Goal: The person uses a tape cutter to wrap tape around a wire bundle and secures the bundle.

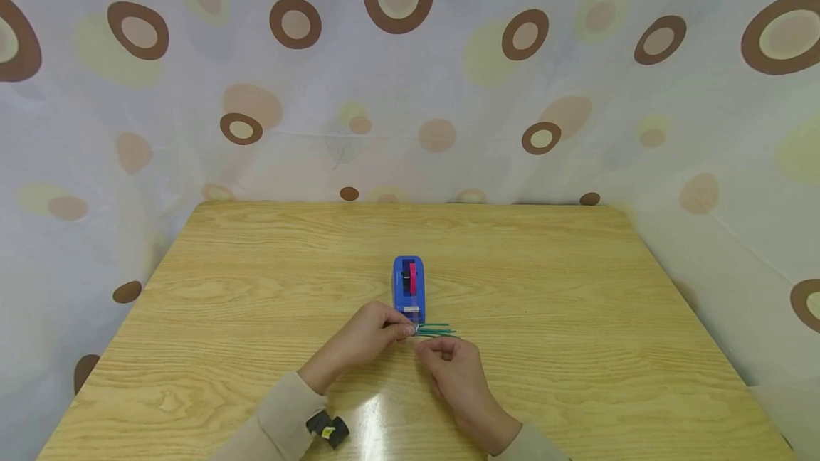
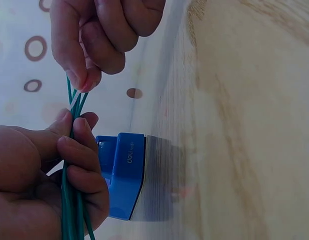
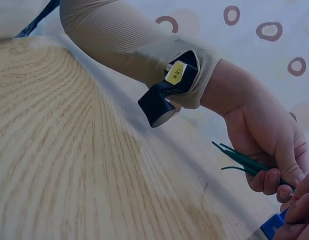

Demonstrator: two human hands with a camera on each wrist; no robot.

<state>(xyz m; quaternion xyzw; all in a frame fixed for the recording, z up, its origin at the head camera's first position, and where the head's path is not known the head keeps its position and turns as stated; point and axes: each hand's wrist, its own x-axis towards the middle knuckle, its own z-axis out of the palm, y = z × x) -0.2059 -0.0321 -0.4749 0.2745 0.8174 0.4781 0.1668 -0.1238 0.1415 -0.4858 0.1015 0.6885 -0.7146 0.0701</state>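
My left hand holds a bundle of thin green strands, gripped between thumb and curled fingers. In the left wrist view the strands run lengthwise through that hand, their ends spreading past it. My right hand is close by, thumb and forefinger pinched together at a narrow whitish strip of tape that lies against the bundle. Just beyond the left fingertips stands a blue tape dispenser with a pink-red roll core. Part of the bundle is hidden by the left fingers.
The wood-grain table extends around both hands. Behind it hangs a pale curtain with brown and cream ovals. A black wrist camera with a yellow label sits on the left sleeve.
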